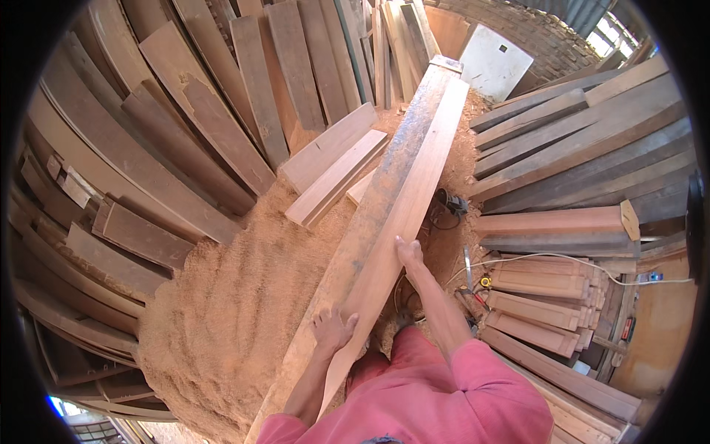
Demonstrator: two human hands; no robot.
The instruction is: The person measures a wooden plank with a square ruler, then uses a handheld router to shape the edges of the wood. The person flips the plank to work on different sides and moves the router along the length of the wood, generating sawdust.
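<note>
A long, pale, smooth-faced wooden board (414,203) lies lengthwise on the narrow, worn timber bench (390,177), its long axis running from the person's front away to the upper right. The right hand (408,252), nearer the far end, touches its right edge; whether it grips, I cannot tell. The left hand (333,331), closer to the body, rests flat, fingers spread. Reddish-brown sawdust (229,318) lies leftward.

Soft daylight is spread evenly across the scene. A roof-side opening (610,33) at upper right and a window (54,405) at lower left are burnt nearly white. Shade is cast beside the long plank (410,192). Outer boards (126,166) are bowed by fisheye distortion; corners are masked black.
</note>
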